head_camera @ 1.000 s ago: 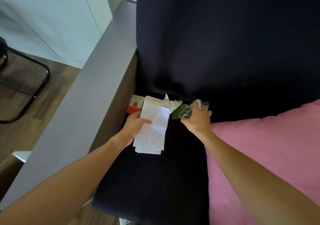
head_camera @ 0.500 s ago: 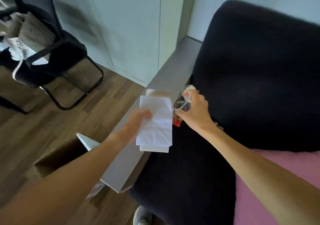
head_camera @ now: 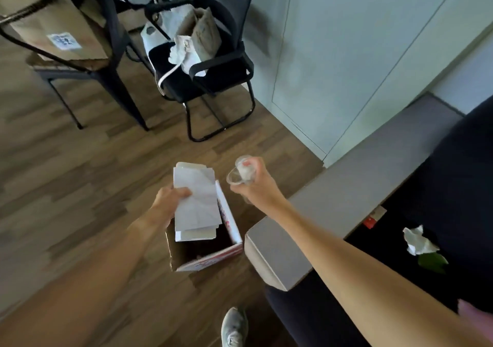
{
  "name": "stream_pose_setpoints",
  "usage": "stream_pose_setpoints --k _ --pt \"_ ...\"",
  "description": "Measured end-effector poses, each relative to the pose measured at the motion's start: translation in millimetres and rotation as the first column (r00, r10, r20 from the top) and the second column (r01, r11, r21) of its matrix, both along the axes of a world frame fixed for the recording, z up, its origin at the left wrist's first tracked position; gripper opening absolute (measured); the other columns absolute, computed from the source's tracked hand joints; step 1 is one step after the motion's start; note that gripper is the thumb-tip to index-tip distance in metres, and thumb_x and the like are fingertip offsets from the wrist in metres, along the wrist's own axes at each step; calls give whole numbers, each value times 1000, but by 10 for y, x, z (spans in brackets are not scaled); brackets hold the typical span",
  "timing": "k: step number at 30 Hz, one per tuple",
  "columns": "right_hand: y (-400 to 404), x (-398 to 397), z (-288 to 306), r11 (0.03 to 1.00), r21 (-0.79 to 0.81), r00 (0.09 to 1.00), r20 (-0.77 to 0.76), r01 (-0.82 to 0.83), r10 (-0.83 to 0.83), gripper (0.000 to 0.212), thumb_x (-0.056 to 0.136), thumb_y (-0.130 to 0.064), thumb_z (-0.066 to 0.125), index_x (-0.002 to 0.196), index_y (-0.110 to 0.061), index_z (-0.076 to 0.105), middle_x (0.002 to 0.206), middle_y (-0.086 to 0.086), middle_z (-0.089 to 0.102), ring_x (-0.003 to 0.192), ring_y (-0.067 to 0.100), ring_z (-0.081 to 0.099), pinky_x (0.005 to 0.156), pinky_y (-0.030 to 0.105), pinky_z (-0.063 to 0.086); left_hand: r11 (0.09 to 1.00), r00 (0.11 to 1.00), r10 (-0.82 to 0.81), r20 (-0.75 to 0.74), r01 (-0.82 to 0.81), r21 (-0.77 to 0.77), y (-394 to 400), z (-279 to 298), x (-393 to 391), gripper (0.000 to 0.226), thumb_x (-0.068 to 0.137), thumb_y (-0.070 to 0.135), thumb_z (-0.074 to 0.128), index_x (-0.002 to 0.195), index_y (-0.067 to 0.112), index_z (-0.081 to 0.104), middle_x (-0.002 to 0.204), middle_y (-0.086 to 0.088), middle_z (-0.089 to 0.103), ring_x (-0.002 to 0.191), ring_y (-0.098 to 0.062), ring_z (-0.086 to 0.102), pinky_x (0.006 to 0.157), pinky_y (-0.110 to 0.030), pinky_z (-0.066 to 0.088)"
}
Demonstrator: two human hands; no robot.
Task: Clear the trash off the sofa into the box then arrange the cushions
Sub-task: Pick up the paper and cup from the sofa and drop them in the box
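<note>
My left hand [head_camera: 166,204] grips a stack of white papers [head_camera: 196,202] directly above the open cardboard box [head_camera: 234,229] on the floor beside the sofa. My right hand [head_camera: 252,186] is closed on a clear plastic cup [head_camera: 238,176], held just right of the box's far corner. On the dark sofa seat [head_camera: 416,229] at the right lie a crumpled white tissue [head_camera: 417,241], a green wrapper [head_camera: 432,262] and a small red-and-white packet [head_camera: 373,217] against the armrest. A sliver of pink cushion [head_camera: 472,310] shows at the lower right edge.
The grey sofa armrest [head_camera: 346,192] runs between the box and the seat. A black chair [head_camera: 213,74] with bags stands behind on the wooden floor, with a second chair holding a brown paper bag [head_camera: 58,29] at left. My shoe [head_camera: 234,328] is near the box.
My view swung left from the sofa to the floor. Both hands carried the papers and the cup off the seat and over the armrest to the box.
</note>
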State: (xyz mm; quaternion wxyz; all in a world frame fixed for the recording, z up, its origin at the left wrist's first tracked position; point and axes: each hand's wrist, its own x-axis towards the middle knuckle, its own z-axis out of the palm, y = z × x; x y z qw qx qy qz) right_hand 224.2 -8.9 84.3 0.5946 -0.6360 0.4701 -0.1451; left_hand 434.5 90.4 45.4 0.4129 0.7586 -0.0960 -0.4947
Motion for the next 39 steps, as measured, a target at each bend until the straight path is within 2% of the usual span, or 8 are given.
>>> stream_pose_setpoints --k 4,7,12,16,19,24,31,39 --pt "321 574 -470 989 147 999 -38 33 -27 35 72 -14 76 88 -32 50 77 -10 62 47 -1 58 42 15 43 991 999 31 45 -37 129 380 -444 342 39 89 9 65 126 1 56 115 -18 68 92 -31 67 69 -40 57" --pt "496 858 -944 979 201 988 -145 -16 46 25 72 -13 78 80 -19 55 56 -8 62 50 8 60 45 22 46 980 998 6 70 -20 198 553 -768 445 46 89 12 67 130 0 51 121 -19 65 99 -30 66 69 -38 56" --pt "688 966 -1649 970 245 958 -278 3 68 25 76 -14 81 93 -17 64 83 2 69 76 13 68 58 22 54 959 992 -74 101 43 279 610 -1303 440 53 86 18 73 132 6 47 124 -15 63 109 -32 64 92 -51 56" --pt "714 1008 -2010 970 243 944 -314 -23 101 31 77 -16 82 91 -24 56 92 1 66 91 18 67 73 26 58 920 973 -174 148 107 378 575 -1628 421 55 82 20 75 128 5 49 113 -11 62 94 -28 64 70 -40 58" --pt "735 999 -2156 948 316 926 -345 -39 153 42 80 -23 80 111 -24 51 103 -5 60 88 9 60 64 15 50 896 963 -225 146 145 419 569 -1787 395 58 81 23 75 128 6 45 100 -6 59 76 -17 59 50 -29 44" --pt "772 945 -2271 889 457 902 -380 -8 204 63 88 -30 70 141 -22 38 135 5 54 111 25 59 66 28 53 861 966 -253 52 200 467 531 -1921 368 53 78 27 74 118 3 48 97 -10 63 79 -21 65 52 -32 55" --pt "787 1020 -2065 724 666 935 -345 181 85 19 98 -31 47 114 -22 45 102 9 51 86 25 54 87 38 50 870 962 -267 -59 267 415 428 -1861 235 72 87 20 70 149 5 34 116 -18 64 82 -26 66 59 -32 55" --pt "457 981 -1290 919 234 906 -360 318 -223 30 96 -15 42 108 -3 67 107 16 71 96 30 67 86 40 57 935 938 -310 153 272 226 -136 -995 123 22 87 5 58 106 7 69 82 -8 70 63 -21 61 54 -31 51"
